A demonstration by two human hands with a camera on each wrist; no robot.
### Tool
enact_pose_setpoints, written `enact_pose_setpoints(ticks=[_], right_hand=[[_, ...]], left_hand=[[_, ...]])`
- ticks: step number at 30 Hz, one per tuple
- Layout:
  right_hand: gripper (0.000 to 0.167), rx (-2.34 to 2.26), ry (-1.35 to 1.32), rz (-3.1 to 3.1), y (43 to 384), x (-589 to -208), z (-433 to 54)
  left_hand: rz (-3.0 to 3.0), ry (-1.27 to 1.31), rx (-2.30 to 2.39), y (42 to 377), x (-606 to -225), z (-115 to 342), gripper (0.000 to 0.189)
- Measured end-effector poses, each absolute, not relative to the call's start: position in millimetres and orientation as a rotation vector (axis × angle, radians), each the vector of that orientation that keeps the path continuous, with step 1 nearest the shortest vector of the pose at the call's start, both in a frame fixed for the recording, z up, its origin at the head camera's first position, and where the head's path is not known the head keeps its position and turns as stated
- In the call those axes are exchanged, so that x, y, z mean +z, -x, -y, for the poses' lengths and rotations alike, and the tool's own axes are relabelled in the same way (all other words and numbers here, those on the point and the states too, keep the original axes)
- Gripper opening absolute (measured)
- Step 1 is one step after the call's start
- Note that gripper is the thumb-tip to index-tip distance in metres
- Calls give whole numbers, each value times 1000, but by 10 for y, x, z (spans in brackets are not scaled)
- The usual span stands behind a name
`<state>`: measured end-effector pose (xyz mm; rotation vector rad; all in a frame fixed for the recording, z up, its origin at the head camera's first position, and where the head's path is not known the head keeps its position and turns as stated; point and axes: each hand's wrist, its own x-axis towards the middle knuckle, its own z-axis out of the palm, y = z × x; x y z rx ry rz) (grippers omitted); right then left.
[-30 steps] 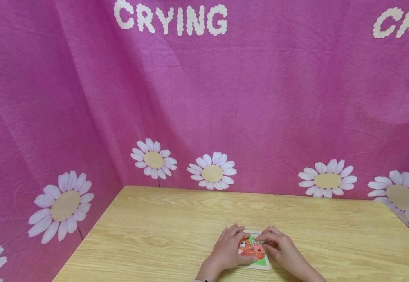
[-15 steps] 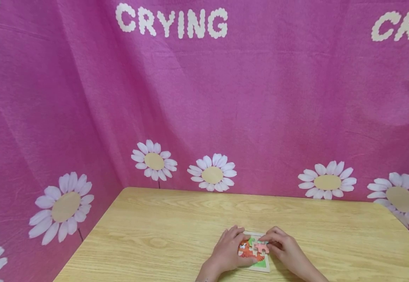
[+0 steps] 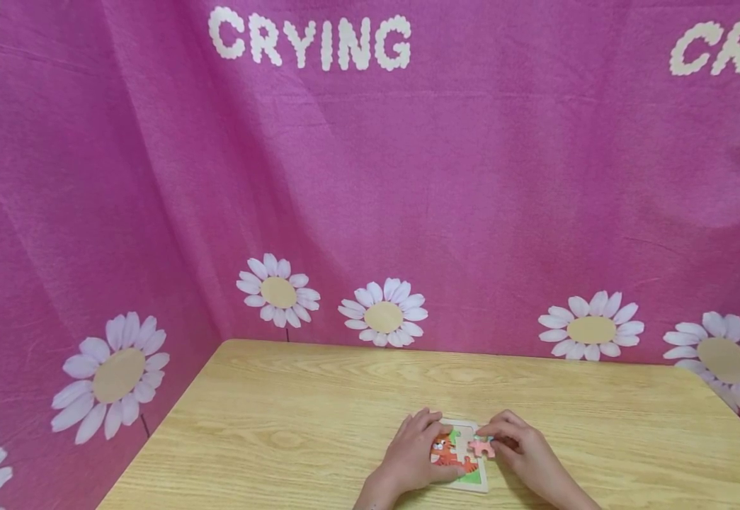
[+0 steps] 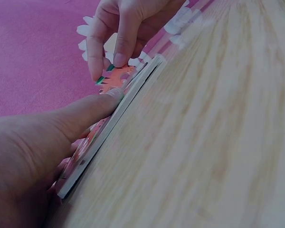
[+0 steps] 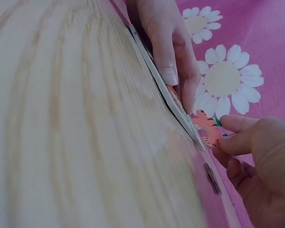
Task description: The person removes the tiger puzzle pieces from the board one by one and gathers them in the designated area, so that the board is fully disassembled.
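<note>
My right hand [image 3: 525, 453] pinches an orange puzzle piece [image 3: 483, 448] with dark stripes and green tips between thumb and index finger. The right wrist view has this piece [image 5: 209, 130] tilted up beside the board's edge. On the table lies a tiger jigsaw board [image 3: 471, 487] with a pale frame. My left hand [image 3: 413, 450] holds it, with the thumb [image 4: 97, 107] across its face and the fingers at its far left side. Orange and green pieces fill part of the board, and bare wood shows at its middle and upper right. The left palm hides its left side.
The wooden table [image 3: 319, 404] extends left, right and behind the board. A pink cloth [image 3: 471, 177] with white daisies and lettering hangs at the table's back and left.
The right hand has lifted the pinched orange piece out of the board and drawn it right, baring the wood beneath. My left hand has stayed on the board.
</note>
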<state>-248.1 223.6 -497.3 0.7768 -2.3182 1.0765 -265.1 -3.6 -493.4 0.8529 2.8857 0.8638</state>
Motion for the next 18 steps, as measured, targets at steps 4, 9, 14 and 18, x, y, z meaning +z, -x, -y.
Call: enact_pose_setpoints(ticks=[4, 9, 14, 18], right_hand=[[35, 1067, -750, 2323, 2460, -4964, -2261], [35, 1044, -715, 2324, 2455, -4976, -2309], [36, 1063, -691, 2337, 2448, -4981, -2371], [35, 1072, -678, 2340, 2443, -4976, -2416]], left_hand=[[-2877, -853, 869, 2655, -4934, 41, 64], [-2862, -840, 875, 2665, -4943, 38, 64], [-2879, -848, 865, 2668, -4951, 27, 65], [-2885, -846, 862, 2668, -4953, 26, 65]])
